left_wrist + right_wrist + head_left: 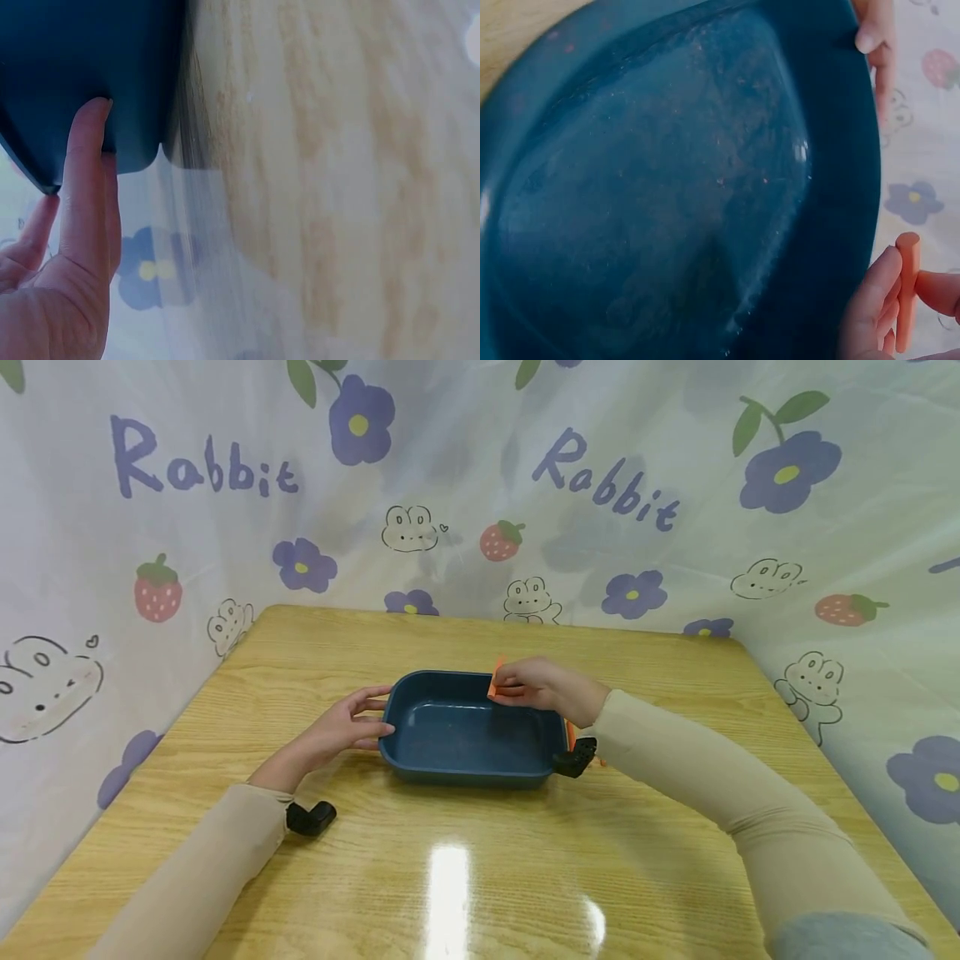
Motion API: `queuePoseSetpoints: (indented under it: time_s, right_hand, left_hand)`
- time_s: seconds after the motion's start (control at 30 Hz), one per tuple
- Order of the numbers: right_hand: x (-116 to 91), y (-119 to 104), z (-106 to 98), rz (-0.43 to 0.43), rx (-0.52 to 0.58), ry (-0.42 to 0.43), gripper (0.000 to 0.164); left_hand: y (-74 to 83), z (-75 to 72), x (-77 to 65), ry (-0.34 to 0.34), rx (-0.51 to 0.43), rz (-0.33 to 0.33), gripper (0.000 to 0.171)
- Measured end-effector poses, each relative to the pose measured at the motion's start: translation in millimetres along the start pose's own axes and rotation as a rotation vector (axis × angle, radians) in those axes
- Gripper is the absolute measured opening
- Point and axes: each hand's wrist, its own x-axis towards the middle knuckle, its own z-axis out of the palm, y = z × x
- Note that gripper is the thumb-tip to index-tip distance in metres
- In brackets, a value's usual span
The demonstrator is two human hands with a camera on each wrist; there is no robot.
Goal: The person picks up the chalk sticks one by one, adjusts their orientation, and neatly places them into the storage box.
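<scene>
A dark blue rectangular basin (465, 739) with rounded corners rests on the table. At its left end my left hand (341, 727) grips the rim, thumb over the edge and fingers along the outer wall. In the left wrist view those fingers (88, 180) lie against the basin's side. My right hand (543, 683) is over the basin's far right rim. It pinches a slim round orange stick (907, 292) between thumb and fingers, held near the rim's outer side in the right wrist view. What the stick is made of I cannot tell.
More orange pieces (571, 735) show beside the basin's right end, partly hidden by the right wrist and its black camera (576, 758). The wooden table (360, 877) meets a white cloth backdrop (465, 468) with printed rabbits, flowers and strawberries.
</scene>
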Motion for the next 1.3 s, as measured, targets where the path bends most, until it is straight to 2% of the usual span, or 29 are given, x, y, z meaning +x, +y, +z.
queuePoseSetpoints:
  time_s: [0.13,0.33,0.63,0.77,1.0,1.13,1.3]
  right_hand:
    - [6,2,10,0.019,-0.05,-0.018,0.041]
    - [13,5,22,0.065,-0.067,-0.038,0.04]
    - [21,8,43,0.122,-0.158,-0.117,0.036]
    - [26,8,50,0.146,-0.169,-0.134,0.032]
    - [34,9,58,0.199,-0.168,-0.159,0.035]
    - [40,12,61,0.214,-0.175,-0.161,0.028]
    - [47,17,66,0.233,-0.236,-0.159,0.018]
  left_hand:
    - [0.1,-0.4,-0.8,-0.002,0.002,0.008,0.073]
    - [0.5,-0.7,-0.9,-0.008,-0.001,0.008,0.073]
    - [3.2,-0.2,-0.5,-0.01,0.015,0.006,0.073]
    - [2.9,0.0,-0.5,-0.014,0.016,0.002,0.073]
    - [1.0,-0.3,-0.7,-0.013,0.008,-0.004,0.073]
    - [1.3,-0.2,-1.1,-0.011,0.005,-0.007,0.074]
    - [2.3,0.2,-1.0,-0.01,0.001,-0.012,0.074]
